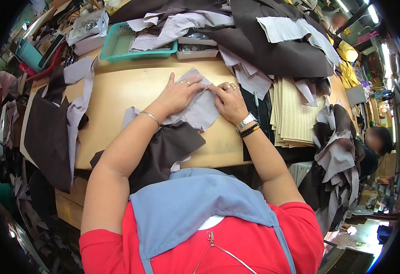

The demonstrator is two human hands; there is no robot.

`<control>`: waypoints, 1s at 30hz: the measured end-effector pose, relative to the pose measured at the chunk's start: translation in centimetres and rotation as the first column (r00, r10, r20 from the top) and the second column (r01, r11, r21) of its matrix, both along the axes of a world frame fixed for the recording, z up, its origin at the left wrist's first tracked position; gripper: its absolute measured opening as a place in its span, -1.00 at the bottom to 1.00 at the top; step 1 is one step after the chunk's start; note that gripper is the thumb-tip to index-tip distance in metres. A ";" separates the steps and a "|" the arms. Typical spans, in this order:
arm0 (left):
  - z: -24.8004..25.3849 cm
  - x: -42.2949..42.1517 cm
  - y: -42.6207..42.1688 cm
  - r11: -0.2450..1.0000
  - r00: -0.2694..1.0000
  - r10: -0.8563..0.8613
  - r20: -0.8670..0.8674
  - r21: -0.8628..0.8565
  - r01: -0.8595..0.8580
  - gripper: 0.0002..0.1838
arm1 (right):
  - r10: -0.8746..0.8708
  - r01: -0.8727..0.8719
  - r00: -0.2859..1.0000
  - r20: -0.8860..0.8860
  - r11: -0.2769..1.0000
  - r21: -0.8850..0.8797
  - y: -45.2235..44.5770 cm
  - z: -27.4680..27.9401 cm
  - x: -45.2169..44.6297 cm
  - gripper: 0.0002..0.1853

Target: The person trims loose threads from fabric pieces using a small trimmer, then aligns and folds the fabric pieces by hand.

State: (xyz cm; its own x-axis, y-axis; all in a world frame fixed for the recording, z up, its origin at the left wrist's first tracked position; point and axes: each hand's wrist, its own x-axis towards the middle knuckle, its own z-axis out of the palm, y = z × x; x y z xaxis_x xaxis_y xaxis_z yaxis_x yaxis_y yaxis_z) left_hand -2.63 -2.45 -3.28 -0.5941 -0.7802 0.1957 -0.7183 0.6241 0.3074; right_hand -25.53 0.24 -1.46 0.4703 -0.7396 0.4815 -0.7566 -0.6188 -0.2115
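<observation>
A piece of pale lilac cloth [204, 114] lies on the wooden table, joined by or overlapping a dark brown leather-like piece [163, 148] that hangs over the front edge. My left hand [181, 93] rests on the cloth with its fingers stretched out and the thumb apart. Close by, my right hand [229, 101] has bent fingers at the cloth's upper right edge, pinching it. Both sets of fingertips nearly meet there. What lies under the fingers is hidden.
A teal basket [138, 57] and a white box [197, 54] stand at the back. Dark brown material [273, 50] is heaped behind. Woven-pattern cream sheets [295, 114] are stacked right, near a slim grey tool [256, 99]. Another dark piece [49, 123] drapes over the left edge. People are at right.
</observation>
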 end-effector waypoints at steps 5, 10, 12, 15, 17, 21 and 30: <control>0.0 0.0 -0.1 0.999 1.000 -0.021 0.009 -0.030 0.021 -0.60 | -0.001 0.001 1.000 -0.001 1.000 -0.012 -0.1 -0.2 0.0 -0.67; 0.9 -0.2 0.2 0.999 0.997 -0.037 0.069 -0.016 0.038 -0.56 | -0.007 0.008 1.000 0.017 1.000 -0.015 -0.2 -0.3 0.1 -0.69; 1.0 -0.2 0.2 0.998 0.995 -0.044 0.086 -0.037 0.047 -0.57 | -0.023 0.023 1.000 0.012 1.000 -0.008 -0.2 -0.4 0.2 -0.68; 0.8 -0.4 0.0 0.991 0.992 -0.061 0.113 -0.108 0.073 -0.59 | -0.027 0.027 0.999 0.018 1.000 -0.007 -0.2 -0.4 0.2 -0.68; 0.9 -0.7 -0.1 0.986 0.986 -0.071 0.153 -0.141 0.093 -0.60 | -0.027 0.027 0.999 0.021 1.000 -0.010 -0.3 -0.5 0.2 -0.68; 1.2 -1.3 -0.1 0.978 0.979 -0.071 0.193 -0.180 0.106 -0.59 | -0.041 0.041 0.999 0.021 0.999 -0.005 -0.3 -0.4 0.2 -0.68; 1.2 -2.1 -0.2 0.974 0.966 -0.035 0.257 -0.207 0.090 -0.52 | -0.066 0.067 0.997 0.044 0.998 -0.009 -0.4 -0.8 0.2 -0.70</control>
State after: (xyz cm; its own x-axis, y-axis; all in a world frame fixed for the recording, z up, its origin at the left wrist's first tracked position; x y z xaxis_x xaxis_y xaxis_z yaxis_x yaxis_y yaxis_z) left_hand -4.69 -2.63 -2.05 -0.6916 -0.6960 0.1932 -0.7124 0.7013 -0.0237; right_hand -25.34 -0.15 -2.24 0.3986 -0.7635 0.5082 -0.7862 -0.5698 -0.2393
